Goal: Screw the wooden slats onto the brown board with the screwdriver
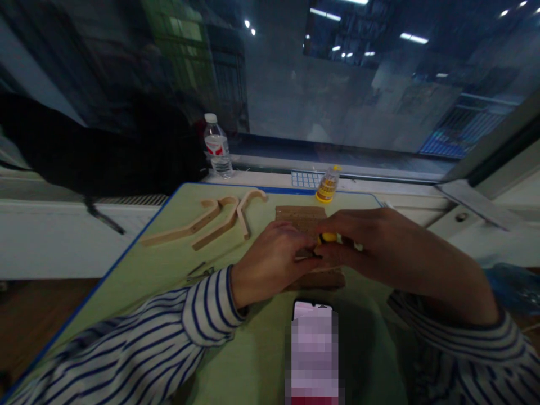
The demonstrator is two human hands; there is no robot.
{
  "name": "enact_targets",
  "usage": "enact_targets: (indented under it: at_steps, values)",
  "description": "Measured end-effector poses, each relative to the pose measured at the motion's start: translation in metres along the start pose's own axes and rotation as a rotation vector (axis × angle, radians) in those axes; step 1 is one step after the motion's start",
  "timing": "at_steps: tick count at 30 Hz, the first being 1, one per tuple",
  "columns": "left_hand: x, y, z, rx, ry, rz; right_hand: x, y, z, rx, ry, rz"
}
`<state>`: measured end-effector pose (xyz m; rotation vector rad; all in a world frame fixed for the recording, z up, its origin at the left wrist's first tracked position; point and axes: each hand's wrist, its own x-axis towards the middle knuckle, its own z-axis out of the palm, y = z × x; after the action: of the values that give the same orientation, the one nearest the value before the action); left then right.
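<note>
Locate the water bottle (218,154) on the sill (257,175), behind the table's (253,363) far left corner; it is partly filled with clear liquid. A small yellow-capped bottle (328,187) stands at the far edge, toward the far right corner; its contents are unclear. Your right hand (371,239) pinches a small yellow-and-black item (328,238) above the brown board (301,212), mid-table. Your left hand (272,259) meets it at the fingertips; whether it also grips cannot be told. Three curved wooden pieces (214,232) lie toward the far left corner, small metal parts (206,274) beside your left sleeve (211,309). A phone (314,349) occupies the near side, below the board. Green tabletop extends between your left sleeve and the blue-trimmed left edge.
</note>
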<state>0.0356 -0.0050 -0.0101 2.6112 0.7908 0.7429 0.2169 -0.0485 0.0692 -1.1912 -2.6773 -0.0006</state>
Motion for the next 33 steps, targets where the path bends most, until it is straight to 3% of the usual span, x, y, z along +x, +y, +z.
enact_targets:
  at_steps: [6,33]
  values:
    - [0.000,-0.002,-0.001,-0.060,-0.041,0.000,-0.004,-0.002,-0.003,0.070,0.054,-0.077]
    - [0.002,-0.003,-0.011,-0.096,-0.167,0.113,-0.002,-0.001,-0.002,0.015,0.013,-0.006]
